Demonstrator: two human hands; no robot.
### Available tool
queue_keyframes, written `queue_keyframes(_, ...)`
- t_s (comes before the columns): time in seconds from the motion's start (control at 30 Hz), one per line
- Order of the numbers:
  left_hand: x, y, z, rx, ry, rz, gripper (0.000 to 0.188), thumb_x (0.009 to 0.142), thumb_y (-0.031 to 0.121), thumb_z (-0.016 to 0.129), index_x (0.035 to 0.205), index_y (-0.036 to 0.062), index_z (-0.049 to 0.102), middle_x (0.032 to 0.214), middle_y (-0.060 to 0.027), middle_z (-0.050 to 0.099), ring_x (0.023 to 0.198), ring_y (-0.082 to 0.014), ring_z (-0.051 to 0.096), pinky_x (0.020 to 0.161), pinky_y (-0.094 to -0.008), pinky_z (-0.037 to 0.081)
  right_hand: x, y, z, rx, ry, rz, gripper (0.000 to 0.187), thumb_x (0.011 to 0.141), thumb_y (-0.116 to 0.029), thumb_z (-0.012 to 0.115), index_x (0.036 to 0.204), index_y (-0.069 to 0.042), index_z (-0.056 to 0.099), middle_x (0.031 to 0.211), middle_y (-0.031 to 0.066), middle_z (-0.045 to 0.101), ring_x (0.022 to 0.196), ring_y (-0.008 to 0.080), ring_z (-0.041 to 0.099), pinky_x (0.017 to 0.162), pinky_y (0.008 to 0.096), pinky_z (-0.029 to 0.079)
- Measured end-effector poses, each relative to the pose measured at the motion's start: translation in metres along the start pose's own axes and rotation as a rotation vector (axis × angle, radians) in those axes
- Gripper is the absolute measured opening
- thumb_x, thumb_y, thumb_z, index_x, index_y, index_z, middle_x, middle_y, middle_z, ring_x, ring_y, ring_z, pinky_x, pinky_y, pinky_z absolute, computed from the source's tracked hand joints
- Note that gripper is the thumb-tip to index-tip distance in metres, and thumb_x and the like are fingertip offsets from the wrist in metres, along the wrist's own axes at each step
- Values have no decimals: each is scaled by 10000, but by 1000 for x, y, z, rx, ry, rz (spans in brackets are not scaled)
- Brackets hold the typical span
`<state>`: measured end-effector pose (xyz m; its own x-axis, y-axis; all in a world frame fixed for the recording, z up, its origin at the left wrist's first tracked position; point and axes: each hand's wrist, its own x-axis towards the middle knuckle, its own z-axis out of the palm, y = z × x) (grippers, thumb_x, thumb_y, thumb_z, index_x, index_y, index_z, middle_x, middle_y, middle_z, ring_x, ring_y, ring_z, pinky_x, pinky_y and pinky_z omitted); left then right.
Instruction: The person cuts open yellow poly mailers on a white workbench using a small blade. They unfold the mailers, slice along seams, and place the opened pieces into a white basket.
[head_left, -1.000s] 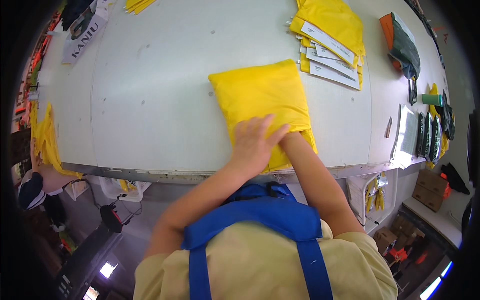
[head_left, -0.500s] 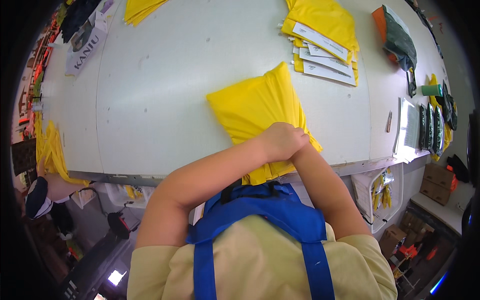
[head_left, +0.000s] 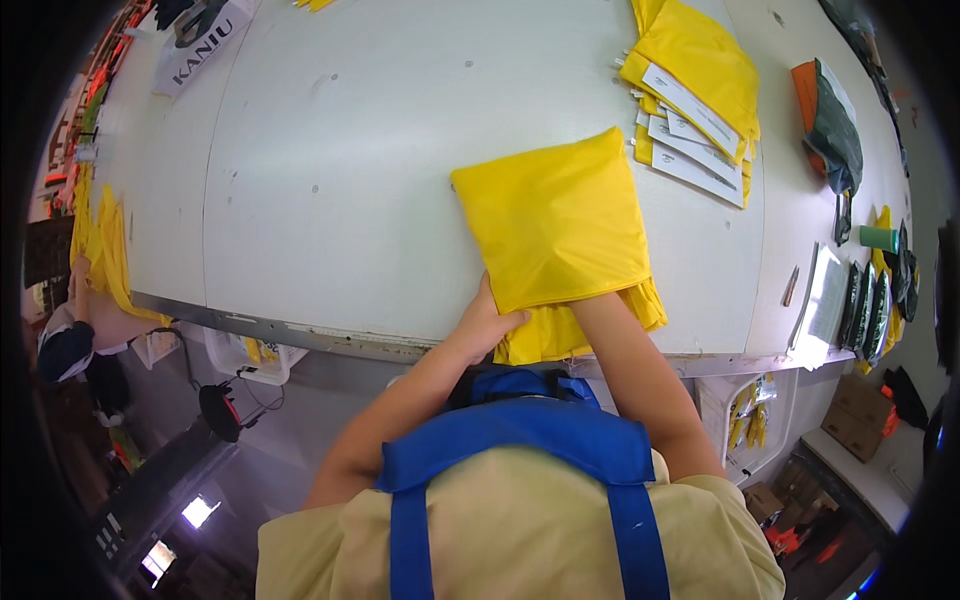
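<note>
A folded square of thin yellow fabric, like a pouch [head_left: 555, 220], lies on the table just ahead of me. My left hand [head_left: 486, 322] grips its near left corner, with the thumb on top at the edge and the other fingers hidden beneath. My right hand [head_left: 600, 312] reaches in under the pouch's near edge; its fingers are covered by the fabric. Loose, gathered yellow folds [head_left: 550, 335] hang out between my wrists at the table's front edge.
A stack of yellow pieces [head_left: 700, 55] with white cards [head_left: 697, 168] lies at the far right. Further right are a dark green and orange bag [head_left: 832, 130], papers [head_left: 820, 300] and a green roll [head_left: 878, 238]. Another person's arm [head_left: 85, 290] handles yellow fabric at the left.
My hands, crossed together on the pouch before, have parted: the left moved to its left corner, the right slid under its near edge. The yellow fabric now lies flatter and squarer.
</note>
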<state>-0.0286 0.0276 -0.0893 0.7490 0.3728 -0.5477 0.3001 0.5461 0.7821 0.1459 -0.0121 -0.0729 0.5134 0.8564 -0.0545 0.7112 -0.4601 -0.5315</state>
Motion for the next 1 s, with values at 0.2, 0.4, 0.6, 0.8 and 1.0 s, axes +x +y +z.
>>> queue_keyframes(0.2, 13, 15, -20, 315, -75, 14, 829, 768, -13, 622, 1445, 49, 147, 1379, -123, 378, 1312, -236, 340, 1076, -336, 286, 7, -16, 6, -48, -22, 5, 572, 924, -415, 464, 1406, -123, 371, 1463, 141, 333, 1358, 276, 290, 1113, 427, 209)
queue_keyframes(0.4, 2, 21, -9, -91, -60, -7, 827, 788, -28, 594, 1461, 68, 124, 1400, -118, 363, 1303, -237, 366, 1070, -337, 302, 30, -26, 22, -22, -51, 45, 571, 922, -411, 469, 1405, -121, 372, 1461, 144, 335, 1357, 276, 292, 1112, 428, 211)
queue_keyframes(0.6, 1, 31, -23, -150, -135, -18, 872, 756, -98, 571, 1472, 74, 103, 1417, -119, 347, 1314, -230, 355, 1074, -334, 295, 43, -34, 22, -7, -75, 75, 571, 921, -407, 473, 1404, -119, 373, 1459, 146, 337, 1356, 277, 294, 1111, 429, 213)
queue_keyframes(0.8, -5, 16, -16, 63, -17, 34, 876, 740, -124, 567, 1468, 60, 115, 1410, -122, 355, 1316, -230, 351, 1072, -333, 295, 34, -52, 33, -74, -68, 33, 571, 919, -402, 478, 1403, -117, 374, 1458, 148, 339, 1354, 278, 295, 1110, 430, 215)
queue_keyframes(1.0, 5, 15, -12, -103, 47, 75, 855, 764, -132, 560, 1472, 65, 123, 1411, -120, 359, 1318, -224, 344, 1084, -334, 285, 53, -47, 32, 57, -164, 133, 571, 918, -398, 482, 1402, -116, 375, 1456, 150, 341, 1353, 278, 297, 1109, 430, 217)
